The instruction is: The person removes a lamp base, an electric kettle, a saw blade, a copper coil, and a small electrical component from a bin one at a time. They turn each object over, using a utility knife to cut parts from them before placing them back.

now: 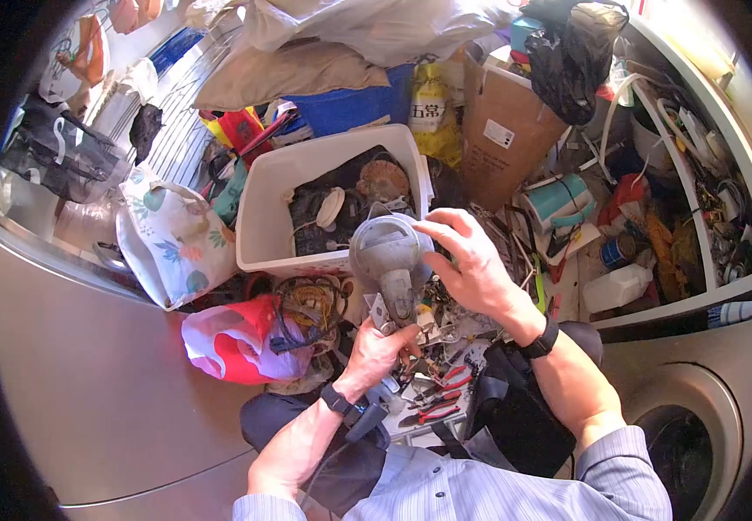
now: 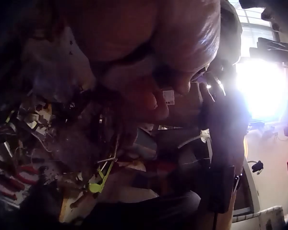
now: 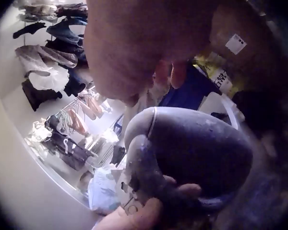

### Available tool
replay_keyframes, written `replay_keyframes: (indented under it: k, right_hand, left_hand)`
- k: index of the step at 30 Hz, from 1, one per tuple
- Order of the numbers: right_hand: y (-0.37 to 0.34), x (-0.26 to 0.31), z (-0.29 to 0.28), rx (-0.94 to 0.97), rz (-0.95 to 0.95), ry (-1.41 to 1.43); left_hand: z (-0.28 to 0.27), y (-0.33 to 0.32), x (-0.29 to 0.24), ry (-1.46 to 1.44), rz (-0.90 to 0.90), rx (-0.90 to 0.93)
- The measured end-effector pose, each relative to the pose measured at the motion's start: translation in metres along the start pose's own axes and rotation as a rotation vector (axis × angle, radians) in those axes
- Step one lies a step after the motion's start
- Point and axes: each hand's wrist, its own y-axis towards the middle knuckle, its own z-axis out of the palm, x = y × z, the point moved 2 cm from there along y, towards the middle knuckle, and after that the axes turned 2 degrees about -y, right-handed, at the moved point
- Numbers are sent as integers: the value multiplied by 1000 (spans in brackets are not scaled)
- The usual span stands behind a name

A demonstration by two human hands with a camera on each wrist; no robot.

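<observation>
My left hand [image 1: 377,354] grips the narrow tubular end of a dusty grey rounded housing [image 1: 386,247], its wide round part held upward. In the right wrist view, the housing [image 3: 197,143] shows a smooth curved wall, with left fingers [image 3: 187,189] against its handle-like part. A small pale plate with holes [image 1: 379,310] sits by the left thumb side. My right hand [image 1: 476,269] hovers at the housing's right rim with fingers spread and loosely bent. In the left wrist view, the left hand [image 2: 149,48] is dark and hides most of the housing.
Beyond the housing stands a white bin [image 1: 254,217] of odds and ends. Red-handled pliers [image 1: 441,408] lie among small parts below. A red-and-white bag [image 1: 237,343] and a floral bag [image 1: 172,239] sit left. A cardboard box [image 1: 515,130] and a cluttered shelf [image 1: 689,165] stand right.
</observation>
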Motion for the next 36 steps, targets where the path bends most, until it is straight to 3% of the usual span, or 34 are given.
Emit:
replay_keyframes:
  k: [8,12,15,16,20,22,27,32,36]
  right_hand:
    - [8,-6,30,83,21,43]
    - [13,2,31,30,32,108]
    - [16,32,16,-55,-133,75]
    - [16,50,12,6,-208,87]
    - [-21,70,25,-53,-298,-153]
    - [-31,75,24,-31,-288,-145]
    - [-65,78,26,59,-353,-52]
    - [-83,80,26,145,-309,-15]
    - [-90,89,19,147,-284,48]
  left_hand:
    - [-17,-1,2,17,44,2]
    - [-18,-2,-1,11,73,-35]
    - [-24,2,-7,-1,81,-115]
    - [-26,2,-9,-3,83,-117]
    - [-31,-2,-10,-98,89,-119]
    - [-34,-6,-8,-49,30,-133]
    - [-52,-23,15,-7,126,-128]
    - [-67,-40,25,154,-46,-120]
    - [-57,-55,16,217,-15,-185]
